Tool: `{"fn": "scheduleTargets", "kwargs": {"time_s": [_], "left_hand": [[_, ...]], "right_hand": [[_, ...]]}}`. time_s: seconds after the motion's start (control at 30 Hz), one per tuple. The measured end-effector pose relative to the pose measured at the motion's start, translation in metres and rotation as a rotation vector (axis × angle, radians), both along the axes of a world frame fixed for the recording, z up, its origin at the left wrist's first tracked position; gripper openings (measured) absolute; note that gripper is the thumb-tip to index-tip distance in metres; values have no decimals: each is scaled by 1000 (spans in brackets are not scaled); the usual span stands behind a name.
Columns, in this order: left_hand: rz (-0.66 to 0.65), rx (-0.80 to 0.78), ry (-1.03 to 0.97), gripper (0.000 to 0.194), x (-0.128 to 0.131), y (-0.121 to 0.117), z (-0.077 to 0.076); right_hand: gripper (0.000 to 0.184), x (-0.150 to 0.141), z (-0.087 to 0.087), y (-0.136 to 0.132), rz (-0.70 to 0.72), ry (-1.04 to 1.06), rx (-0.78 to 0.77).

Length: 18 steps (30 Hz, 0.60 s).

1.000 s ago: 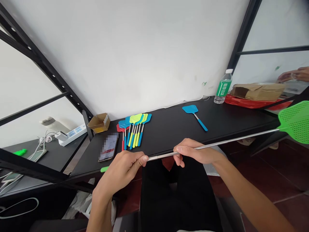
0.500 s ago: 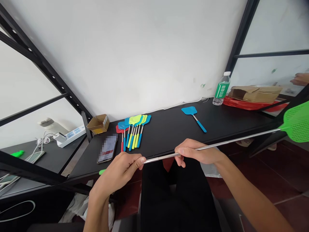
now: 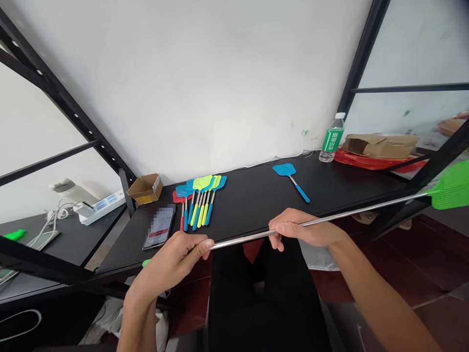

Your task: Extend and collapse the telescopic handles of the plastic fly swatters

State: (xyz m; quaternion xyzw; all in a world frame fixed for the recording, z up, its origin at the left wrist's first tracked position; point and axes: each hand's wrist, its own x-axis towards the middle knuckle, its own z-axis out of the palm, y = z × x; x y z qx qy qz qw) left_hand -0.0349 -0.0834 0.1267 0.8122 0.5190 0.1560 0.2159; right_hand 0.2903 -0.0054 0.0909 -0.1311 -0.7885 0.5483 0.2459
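Observation:
A green fly swatter (image 3: 451, 188) with a long metal telescopic rod is held across my lap, its mesh head at the far right. My left hand (image 3: 183, 256) is closed around the rod's left end, and a bit of green handle pokes out beyond it. Farther along, my right hand (image 3: 298, 227) pinches the rod between thumb and fingers. Several short fly swatters (image 3: 200, 200) in blue, yellow and red lie side by side on the black table (image 3: 245, 205). A lone blue fly swatter (image 3: 292, 178) rests farther right.
A phone (image 3: 160, 227) and a small cardboard box (image 3: 145, 188) sit at the table's left. Toward the right stand a water bottle (image 3: 332, 138) and a torn carton (image 3: 381, 145) on red plastic. Black metal frames flank both sides. A power strip (image 3: 104, 208) lies on the left neighbouring table.
My hands have drawn slightly apart, the left one shifting left and the right one a little right. More metal rod shows between them. The view has shifted slightly.

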Motion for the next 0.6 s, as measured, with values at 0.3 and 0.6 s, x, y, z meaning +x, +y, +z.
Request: {"fn": "scheduleTargets", "kwargs": {"time_s": [0.3, 0.6], "left_hand": [[11, -22, -13, 46, -1, 1, 0], [20, -13, 8, 45, -4, 1, -1]], "right_hand": [[48, 4, 0, 1, -6, -14, 11], [48, 4, -2, 4, -35, -59, 24]]}}
